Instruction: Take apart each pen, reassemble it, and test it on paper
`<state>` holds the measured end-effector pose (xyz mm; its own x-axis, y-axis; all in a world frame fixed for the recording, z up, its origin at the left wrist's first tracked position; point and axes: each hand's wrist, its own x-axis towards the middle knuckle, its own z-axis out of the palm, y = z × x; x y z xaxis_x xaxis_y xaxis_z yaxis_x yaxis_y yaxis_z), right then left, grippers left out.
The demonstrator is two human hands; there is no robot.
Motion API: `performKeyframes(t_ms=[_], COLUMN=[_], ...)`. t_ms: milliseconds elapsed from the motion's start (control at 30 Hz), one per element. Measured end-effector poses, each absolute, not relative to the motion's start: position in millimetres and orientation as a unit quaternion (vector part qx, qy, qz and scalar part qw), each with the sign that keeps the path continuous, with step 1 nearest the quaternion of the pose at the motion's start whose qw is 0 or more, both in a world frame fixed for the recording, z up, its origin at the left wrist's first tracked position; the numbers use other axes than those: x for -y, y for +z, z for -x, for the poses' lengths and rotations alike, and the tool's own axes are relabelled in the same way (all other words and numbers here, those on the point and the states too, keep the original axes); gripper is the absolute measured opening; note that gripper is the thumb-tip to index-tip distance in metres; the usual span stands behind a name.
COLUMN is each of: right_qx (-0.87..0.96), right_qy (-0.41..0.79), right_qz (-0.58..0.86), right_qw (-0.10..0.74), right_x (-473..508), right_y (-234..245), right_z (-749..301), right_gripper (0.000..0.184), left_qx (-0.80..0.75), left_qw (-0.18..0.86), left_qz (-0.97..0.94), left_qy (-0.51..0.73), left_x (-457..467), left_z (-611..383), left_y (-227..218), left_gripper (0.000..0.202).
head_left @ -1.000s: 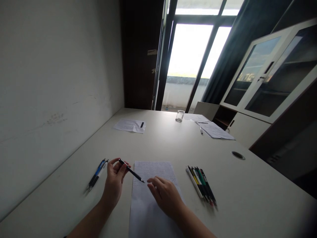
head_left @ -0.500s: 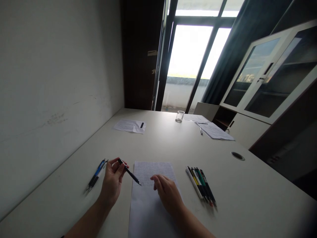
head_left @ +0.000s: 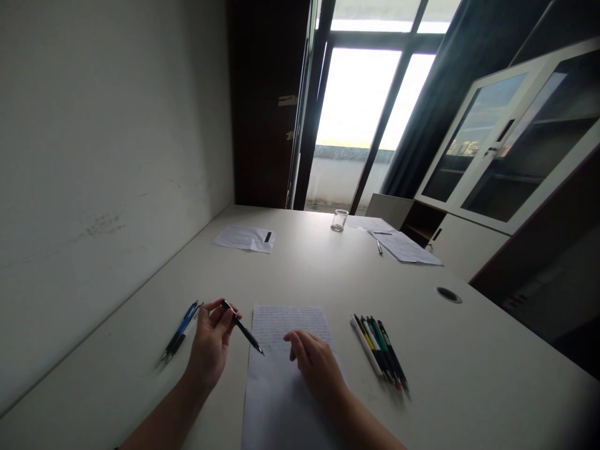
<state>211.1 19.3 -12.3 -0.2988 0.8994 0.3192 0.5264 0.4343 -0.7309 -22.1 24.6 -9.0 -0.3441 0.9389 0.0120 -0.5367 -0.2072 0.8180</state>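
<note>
My left hand [head_left: 210,344] pinches a black pen [head_left: 244,328] by its upper part, above the left edge of a sheet of paper [head_left: 269,394]. The pen slants down to the right, its point over the paper; whether it touches cannot be seen. Rows of small handwriting cover the top of the sheet. My right hand [head_left: 316,362] rests on the sheet's right side with fingers curled together and nothing visible in them. Left of my left hand lie a blue-and-black pen [head_left: 180,331] and a second pen, partly hidden. Several pens [head_left: 379,350] lie side by side right of the paper.
On the white table [head_left: 300,275], a clear glass [head_left: 339,220] stands at the far edge. Written sheets [head_left: 246,239] lie far left, and a stack of papers [head_left: 407,245] with a pen [head_left: 379,247] lies far right. A round cable hole [head_left: 449,295] is at right; a wall [head_left: 117,156] borders the left.
The black pen has tipped slightly, its point moving a little down and left. My right hand stays in place on the paper.
</note>
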Motion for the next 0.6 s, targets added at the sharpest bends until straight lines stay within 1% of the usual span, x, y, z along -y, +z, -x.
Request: performKeyframes(t_ms=[200, 433, 600], right_qx=[0.762, 0.764, 0.762], right_qy=[0.264, 0.261, 0.264], right_qz=[0.466, 0.466, 0.47], right_qw=[0.364, 0.363, 0.361], right_x=[-18.1, -18.8, -19.3], right_y=[-12.3, -13.8, -13.1], right_z=[-211.2, -211.7, -211.4], right_gripper=[0.043, 0.044, 0.044], left_qx=[-0.369, -0.368, -0.378], left_qw=[0.519, 0.51, 0.507], left_qz=[-0.278, -0.292, -0.282], left_qy=[0.719, 0.72, 0.722], left_x=[-23.0, -22.9, -23.4], left_z=[18.0, 19.1, 18.6], left_y=[-5.6, -6.2, -6.9], left_gripper=[0.049, 0.043, 0.054])
